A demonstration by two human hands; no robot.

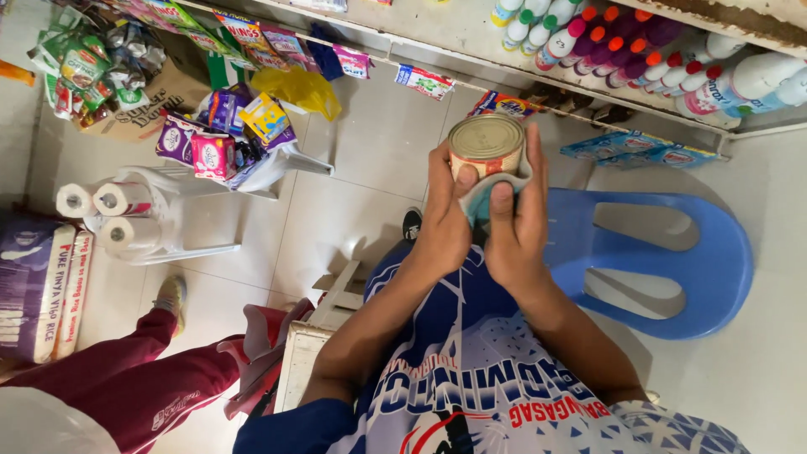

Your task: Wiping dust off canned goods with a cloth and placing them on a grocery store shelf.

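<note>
Wiping a can (485, 141): left hand (443, 220) grips it, right hand (514, 227) presses a cloth (477, 202); next likely turning it.

A can (486, 145) sits between the left hand (443, 220) and right hand (515, 225), with a cloth (476, 203) pressed against its near side. Just right of the hands stands a chair (723, 269). Beyond it a shelf (471, 34) holds a row of bottles (622, 50). Far left, paper rolls (105, 210) lie on another chair (168, 219), with a sack (34, 286) beside them.
</note>
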